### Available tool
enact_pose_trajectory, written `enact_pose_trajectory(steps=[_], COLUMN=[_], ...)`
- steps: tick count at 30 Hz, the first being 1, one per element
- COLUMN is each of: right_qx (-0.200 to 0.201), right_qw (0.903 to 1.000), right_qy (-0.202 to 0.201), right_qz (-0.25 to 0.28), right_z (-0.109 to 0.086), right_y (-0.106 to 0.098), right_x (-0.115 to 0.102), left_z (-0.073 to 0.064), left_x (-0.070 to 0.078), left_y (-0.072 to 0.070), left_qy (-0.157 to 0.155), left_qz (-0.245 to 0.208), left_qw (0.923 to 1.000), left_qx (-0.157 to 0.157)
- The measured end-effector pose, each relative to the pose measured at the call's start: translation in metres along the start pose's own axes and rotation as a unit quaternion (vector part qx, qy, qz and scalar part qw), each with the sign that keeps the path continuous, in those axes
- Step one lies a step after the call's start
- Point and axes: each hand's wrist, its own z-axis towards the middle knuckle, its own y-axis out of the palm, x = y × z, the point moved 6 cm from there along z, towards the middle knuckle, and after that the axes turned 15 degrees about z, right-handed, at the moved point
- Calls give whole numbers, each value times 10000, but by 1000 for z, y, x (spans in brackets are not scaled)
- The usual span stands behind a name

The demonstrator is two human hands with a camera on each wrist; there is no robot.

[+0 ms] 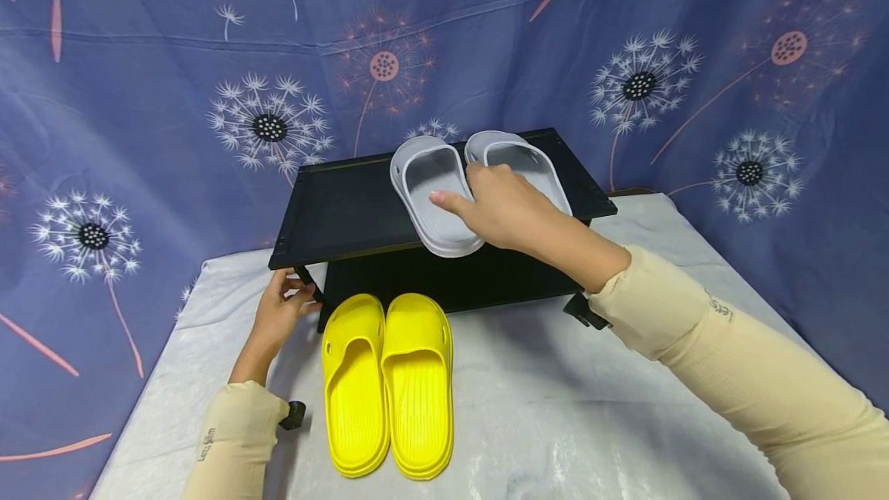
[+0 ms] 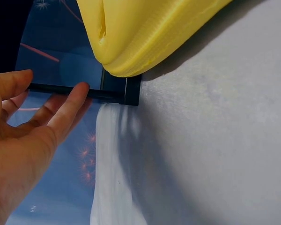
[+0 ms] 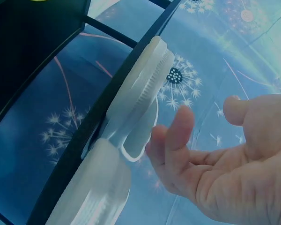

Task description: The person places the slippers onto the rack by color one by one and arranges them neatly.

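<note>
A black two-tier rack (image 1: 347, 207) stands at the back, with a pair of grey clogs on its top board: a left clog (image 1: 437, 199) and a right clog (image 1: 531, 164). Over the inner sides of both clogs is my right hand (image 1: 510, 207), thumb spread out. In the right wrist view its loosely bent fingers (image 3: 180, 126) are beside the clogs and grip nothing. My left hand (image 1: 274, 315) holds the rack's left front post (image 2: 56, 89) between thumb and fingers. Yellow slippers (image 1: 420, 384) lie side by side before the rack, toes toward it.
Under the top board is a dark lower shelf (image 1: 444, 280). A pale cloth (image 1: 556, 423) covers the table, and a blue dandelion-print curtain (image 1: 486, 45) hangs close behind the rack. Black wrist mounts (image 1: 586, 311) stick out from the sleeves.
</note>
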Motion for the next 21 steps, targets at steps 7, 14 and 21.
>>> enact_pose_trajectory(steps=[7, 14, 21], right_qx=[560, 1078, 1432], right_qw=[9964, 9856, 9664], right_qy=[-578, -1151, -1873], right_qz=[278, 615, 1020], right_z=[-13, -26, -44], right_y=[-15, -23, -25], right_x=[1, 6, 13], left_z=[1, 0, 0], left_x=[-1, 1, 1], left_y=[1, 1, 1], left_qy=[32, 41, 57], left_qz=[-32, -76, -41], left_qw=[10000, 10000, 10000], left_qx=[15, 38, 43])
